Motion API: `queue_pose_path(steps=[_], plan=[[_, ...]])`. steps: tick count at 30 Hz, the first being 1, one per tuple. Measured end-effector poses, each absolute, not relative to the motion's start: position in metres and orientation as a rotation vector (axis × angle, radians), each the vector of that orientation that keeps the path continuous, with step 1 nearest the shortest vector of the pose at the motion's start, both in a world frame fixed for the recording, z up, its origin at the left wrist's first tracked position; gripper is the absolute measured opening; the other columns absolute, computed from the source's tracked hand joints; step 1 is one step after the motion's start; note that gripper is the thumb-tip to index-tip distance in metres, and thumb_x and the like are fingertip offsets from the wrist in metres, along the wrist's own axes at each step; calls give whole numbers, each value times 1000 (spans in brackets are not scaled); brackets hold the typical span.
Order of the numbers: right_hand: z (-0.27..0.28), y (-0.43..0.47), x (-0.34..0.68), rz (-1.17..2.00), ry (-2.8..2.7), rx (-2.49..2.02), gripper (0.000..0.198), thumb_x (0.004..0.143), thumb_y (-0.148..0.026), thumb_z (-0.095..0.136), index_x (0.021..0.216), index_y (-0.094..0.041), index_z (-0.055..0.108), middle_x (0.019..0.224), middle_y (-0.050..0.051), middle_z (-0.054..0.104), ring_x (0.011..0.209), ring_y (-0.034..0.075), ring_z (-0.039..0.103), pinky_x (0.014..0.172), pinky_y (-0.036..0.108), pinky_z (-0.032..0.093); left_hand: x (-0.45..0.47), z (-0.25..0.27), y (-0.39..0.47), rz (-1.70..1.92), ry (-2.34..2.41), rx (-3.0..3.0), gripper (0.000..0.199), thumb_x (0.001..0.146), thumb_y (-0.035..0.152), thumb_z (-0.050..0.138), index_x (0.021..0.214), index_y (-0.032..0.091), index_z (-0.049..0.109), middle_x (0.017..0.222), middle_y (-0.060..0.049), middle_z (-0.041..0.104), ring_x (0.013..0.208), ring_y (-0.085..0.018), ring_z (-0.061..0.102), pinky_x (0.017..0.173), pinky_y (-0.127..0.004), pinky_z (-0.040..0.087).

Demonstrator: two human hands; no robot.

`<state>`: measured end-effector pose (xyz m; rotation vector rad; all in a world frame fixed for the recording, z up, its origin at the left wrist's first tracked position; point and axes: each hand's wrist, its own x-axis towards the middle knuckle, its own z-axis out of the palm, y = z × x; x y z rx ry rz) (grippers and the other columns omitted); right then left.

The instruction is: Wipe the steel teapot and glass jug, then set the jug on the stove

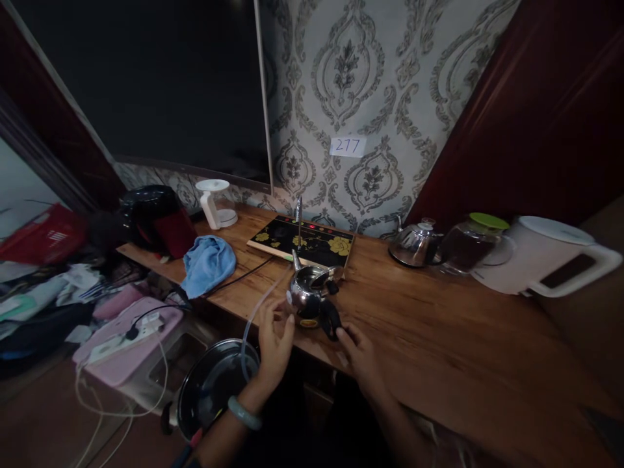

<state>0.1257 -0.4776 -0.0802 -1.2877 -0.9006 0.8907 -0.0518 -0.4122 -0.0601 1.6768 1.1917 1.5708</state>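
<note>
A small shiny steel kettle (308,294) with a black handle stands near the front edge of a wooden table (439,338). My left hand (273,338) is at its left side, fingertips touching or almost touching the body, next to a clear hose (253,318) that curves down. My right hand (358,354) sits just right of the kettle's black handle, fingers reaching to it without a clear grip. I wear a pale bangle on my left wrist.
Behind the kettle lies a black flowered hotplate (305,242) with a tap. A blue cloth (208,263), a white stand (214,203) and a dark appliance (153,218) stand left. A steel kettle (415,244), glass pot (470,246) and white jug (546,257) stand right. A dark basin (214,387) sits below.
</note>
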Motion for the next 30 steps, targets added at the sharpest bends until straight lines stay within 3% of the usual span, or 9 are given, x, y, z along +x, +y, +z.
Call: queue_pose_path(steps=[5, 9, 14, 18, 22, 26, 30], plan=[[-81, -493, 110, 852, -903, -1356, 49, 77, -67, 69, 91, -21, 77, 91, 8, 79, 88, 29, 72, 83, 40, 57, -46, -53, -437, 1231, 1010, 1693, 17, 89, 36, 60, 93, 24, 72, 85, -4, 74, 77, -22, 69, 68, -32, 53], [-78, -506, 100, 809, -1019, -1340, 36, 84, -54, 65, 94, -22, 79, 96, 8, 79, 92, 28, 73, 85, 39, 58, -35, -47, -450, 1159, 945, 1731, 17, 88, 36, 62, 90, 24, 73, 84, -4, 72, 78, -21, 67, 71, -31, 52], [-67, -516, 109, 725, -1316, -1336, 27, 91, -38, 58, 101, -25, 79, 96, 6, 79, 93, 25, 74, 85, 37, 58, -29, -43, -451, 1125, 966, 1773, 22, 86, 38, 65, 72, 22, 67, 73, -3, 65, 72, -19, 61, 67, -29, 48], [-45, -510, 124, 456, -1353, -1421, 26, 94, -36, 53, 96, -25, 77, 92, 5, 78, 87, 24, 73, 77, 34, 58, -27, -48, -449, 1030, 951, 1683, 22, 83, 42, 66, 76, 21, 70, 72, -2, 67, 70, -20, 61, 67, -29, 48], [-16, -491, 125, 154, -1457, -1341, 27, 94, -29, 55, 116, -26, 70, 106, 6, 74, 94, 22, 70, 84, 35, 58, -22, -51, -448, 1016, 897, 1506, 26, 83, 46, 66, 80, 20, 70, 75, -2, 67, 70, -18, 59, 65, -28, 48], [3, -466, 118, 74, -1595, -1220, 35, 95, -24, 53, 129, -26, 63, 120, 8, 65, 110, 23, 65, 95, 39, 55, -20, -51, -448, 1020, 854, 1447, 28, 82, 45, 68, 76, 18, 65, 74, -1, 62, 70, -17, 55, 66, -27, 46], [6, -443, 117, 97, -1570, -1214, 30, 95, -21, 52, 123, -25, 65, 117, 9, 63, 107, 23, 64, 92, 40, 56, -21, -50, -449, 1006, 858, 1469, 32, 83, 47, 66, 72, 17, 60, 68, 1, 55, 67, -15, 48, 63, -25, 40]])
